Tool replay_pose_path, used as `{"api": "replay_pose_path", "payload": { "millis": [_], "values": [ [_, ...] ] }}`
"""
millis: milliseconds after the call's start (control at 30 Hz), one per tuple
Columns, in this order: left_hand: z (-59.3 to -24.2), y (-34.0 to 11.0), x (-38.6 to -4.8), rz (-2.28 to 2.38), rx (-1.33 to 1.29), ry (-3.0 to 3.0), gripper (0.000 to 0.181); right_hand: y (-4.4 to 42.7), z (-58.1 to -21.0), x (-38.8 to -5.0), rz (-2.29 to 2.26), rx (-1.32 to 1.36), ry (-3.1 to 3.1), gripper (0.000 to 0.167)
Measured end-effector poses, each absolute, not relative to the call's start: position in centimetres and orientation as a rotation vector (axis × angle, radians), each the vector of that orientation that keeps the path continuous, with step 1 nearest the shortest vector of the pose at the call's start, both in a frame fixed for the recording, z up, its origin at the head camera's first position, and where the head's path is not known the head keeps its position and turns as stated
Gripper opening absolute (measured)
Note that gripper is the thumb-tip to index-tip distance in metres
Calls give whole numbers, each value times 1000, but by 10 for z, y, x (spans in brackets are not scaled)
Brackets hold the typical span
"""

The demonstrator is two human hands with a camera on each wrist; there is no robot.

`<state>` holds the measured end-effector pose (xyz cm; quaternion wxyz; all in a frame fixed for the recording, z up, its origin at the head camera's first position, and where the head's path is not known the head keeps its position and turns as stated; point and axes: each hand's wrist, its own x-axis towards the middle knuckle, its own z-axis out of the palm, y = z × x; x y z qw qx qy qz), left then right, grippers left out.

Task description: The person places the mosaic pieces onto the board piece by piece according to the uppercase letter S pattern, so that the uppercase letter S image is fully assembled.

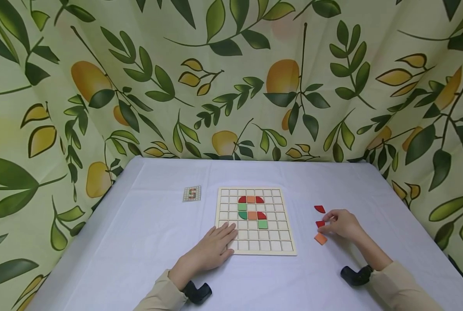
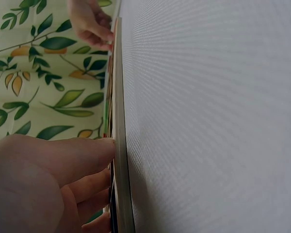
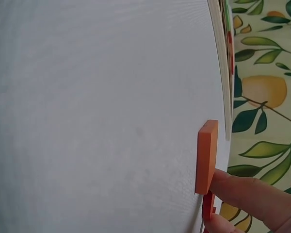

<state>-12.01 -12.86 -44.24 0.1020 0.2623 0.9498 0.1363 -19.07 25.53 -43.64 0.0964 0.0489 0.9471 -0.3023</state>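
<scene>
Currently, right of frame center, the right hand [image 1: 343, 223] pinches a red tile [image 1: 319, 224]; at lower center, the left hand [image 1: 212, 248], fingers extended, rests on the grid board [image 1: 266, 245].

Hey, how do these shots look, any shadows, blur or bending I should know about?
Head view: soft, fairly even light, a faint shadow under the right hand; left wrist view: a darker band on the white cloth beside the board, the far right hand slightly soft; right wrist view: dimmer toward the left edge, the board's edge bowed, probably lens distortion.
</scene>
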Motion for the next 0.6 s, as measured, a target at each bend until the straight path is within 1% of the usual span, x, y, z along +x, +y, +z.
{"api": "replay_pose_path", "payload": {
  "millis": [600],
  "values": [
    [-441, -129, -120, 411, 768, 2804, 52, 248, -431, -189, -957, 143, 2774, 36]
  ]
}}
